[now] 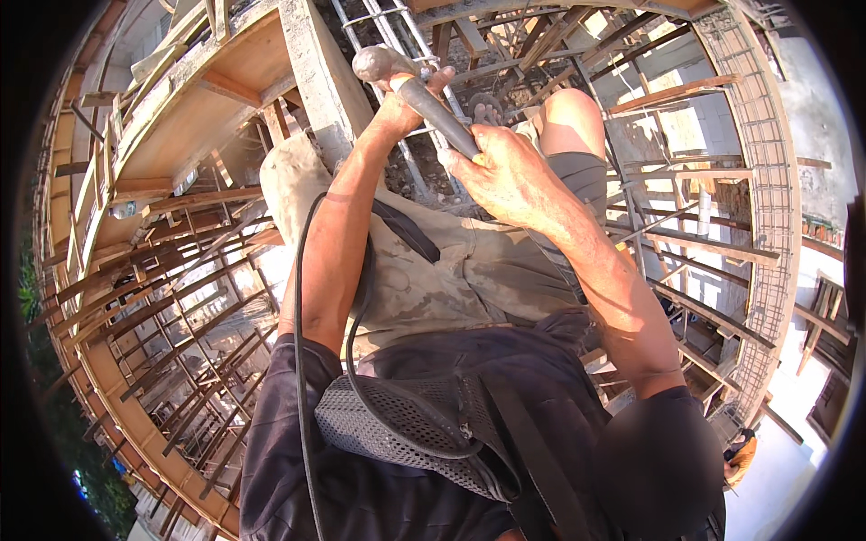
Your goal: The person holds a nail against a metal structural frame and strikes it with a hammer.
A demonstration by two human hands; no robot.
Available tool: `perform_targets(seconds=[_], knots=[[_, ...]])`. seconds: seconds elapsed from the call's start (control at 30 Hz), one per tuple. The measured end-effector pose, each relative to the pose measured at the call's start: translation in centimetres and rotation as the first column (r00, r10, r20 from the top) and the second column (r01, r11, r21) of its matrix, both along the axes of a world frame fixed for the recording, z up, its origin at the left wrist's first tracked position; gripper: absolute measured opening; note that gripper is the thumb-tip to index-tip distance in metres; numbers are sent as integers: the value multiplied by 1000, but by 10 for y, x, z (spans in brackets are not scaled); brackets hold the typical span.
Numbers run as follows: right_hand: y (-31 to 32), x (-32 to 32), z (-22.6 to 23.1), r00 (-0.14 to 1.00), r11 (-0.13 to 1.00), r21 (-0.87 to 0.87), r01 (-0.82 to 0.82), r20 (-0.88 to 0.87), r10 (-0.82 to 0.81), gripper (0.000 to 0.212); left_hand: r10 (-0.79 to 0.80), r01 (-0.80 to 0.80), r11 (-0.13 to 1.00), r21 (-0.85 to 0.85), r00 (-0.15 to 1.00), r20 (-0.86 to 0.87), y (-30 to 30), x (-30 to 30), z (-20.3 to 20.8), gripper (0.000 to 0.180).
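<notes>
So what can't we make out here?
All in the head view:
- Left hand: what its palm holds, if anything; the tool crosses in front.
- Tool's handle end: covered by the right hand.
- Black cable: far end cut off by the lower edge.
- Orange shape, right: too small to identify.

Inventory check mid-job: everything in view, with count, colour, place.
hammer-like tool: one, grey, top centre
steel bars: several, grey, beneath it
beam: one, pale grey, left of bars
formwork panels: several, tan, left
timbers: many, brown, both sides
rebar cage: one, brownish, right
foliage: patches, green, far left
mesh pouch: one, black, lower centre
cable: one, black, left of centre
another person: one, orange clothing, lower right
trousers: one pair, khaki, centre
shirt: one, dark, bottom
left grip: one, bare, near tool head
right grip: one, bare, on handle
</notes>
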State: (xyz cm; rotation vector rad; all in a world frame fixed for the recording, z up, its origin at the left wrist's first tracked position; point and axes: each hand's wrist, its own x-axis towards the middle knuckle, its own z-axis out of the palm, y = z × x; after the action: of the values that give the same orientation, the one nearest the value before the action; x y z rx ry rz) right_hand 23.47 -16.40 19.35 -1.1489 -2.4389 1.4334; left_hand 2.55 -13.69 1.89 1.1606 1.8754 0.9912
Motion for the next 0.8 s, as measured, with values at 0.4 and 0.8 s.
perform_targets(seconds=[0.4,0.8], knots=[[-12,-26,57,843,984,-71,163,-508,-176,25,35,-37,989,143,999,13,-17,-24,8,45],[-4,-11,88,846,985,-51,166,-505,-169,29,32,-29,993,113,999,-21,-22,-18,3,49]])
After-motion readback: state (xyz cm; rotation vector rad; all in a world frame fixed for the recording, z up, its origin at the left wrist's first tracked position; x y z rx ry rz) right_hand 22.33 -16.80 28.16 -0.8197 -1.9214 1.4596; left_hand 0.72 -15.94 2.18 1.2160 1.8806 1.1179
